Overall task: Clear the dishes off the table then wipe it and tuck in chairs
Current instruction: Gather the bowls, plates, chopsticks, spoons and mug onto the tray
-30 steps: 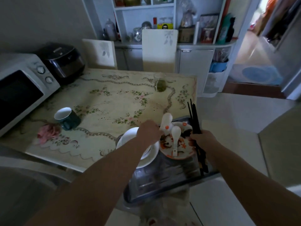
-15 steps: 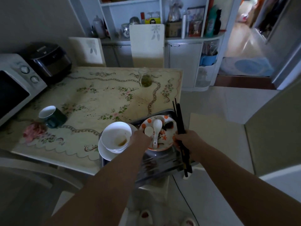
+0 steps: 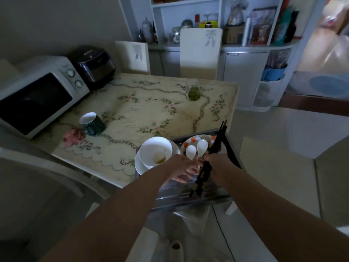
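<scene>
Head cam looked down on the floral bench [image 3: 132,114]. The right hand [image 3: 217,163] had its fingers wrapped tight round a bundle of black chopsticks [image 3: 219,140], tips pointing away over the metal tray [image 3: 233,150]. The left hand [image 3: 179,166] was right beside it over the tray, fingers reaching toward the chopsticks' near end. Honestly couldn't tell if they gripped anything.

The tray sat at the bench's near right corner, sticking out past the edge. A white bowl [image 3: 155,150] with brownish dregs was stacked on a white plate [image 3: 139,165] at the tray's left side. Next to it was an orange-dotted plate [image 3: 194,139] carrying two white spoons [image 3: 202,147].

Further left on the bench, a dark green mug [image 3: 92,123] stood just beside a pink cloth [image 3: 73,136]. A glass jar [image 3: 193,89] stood at the far side, and a microwave [image 3: 37,97] and rice cooker [image 3: 94,65] ran along the left.
</scene>
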A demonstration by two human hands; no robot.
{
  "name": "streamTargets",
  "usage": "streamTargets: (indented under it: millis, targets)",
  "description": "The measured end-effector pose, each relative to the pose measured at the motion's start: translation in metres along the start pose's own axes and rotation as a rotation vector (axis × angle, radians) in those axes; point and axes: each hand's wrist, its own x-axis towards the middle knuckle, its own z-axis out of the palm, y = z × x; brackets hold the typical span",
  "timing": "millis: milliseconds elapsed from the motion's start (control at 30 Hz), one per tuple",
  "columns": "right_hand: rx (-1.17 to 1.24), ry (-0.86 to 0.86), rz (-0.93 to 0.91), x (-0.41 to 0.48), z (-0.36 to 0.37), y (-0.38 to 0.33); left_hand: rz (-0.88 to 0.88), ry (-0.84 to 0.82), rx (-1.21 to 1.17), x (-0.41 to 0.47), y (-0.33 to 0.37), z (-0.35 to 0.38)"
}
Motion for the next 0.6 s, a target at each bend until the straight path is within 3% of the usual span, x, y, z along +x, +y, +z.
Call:
streamTargets:
  millis: [100,167,267,500,600]
  targets:
    - [0.017,-0.126,0.010,-0.004,0.011,0.005,-0.019,-0.190,0.113,-0.010,-0.016,-0.005]
    - [-0.003,-0.124,0.047,-0.003,0.018,0.015,-0.023,-0.252,0.125,-0.012,-0.026,-0.006]
    - [-0.034,-0.042,0.107,-0.007,0.025,0.028,-0.031,-0.267,0.136,-0.015,-0.037,-0.006]
    - [-0.408,-0.316,0.206,-0.017,0.002,0.039,-0.092,-0.258,0.262,-0.013,-0.064,-0.022]
    - [-0.555,-0.355,0.224,-0.014,-0.017,0.039,-0.113,-0.279,0.327,-0.011,-0.069,-0.024]
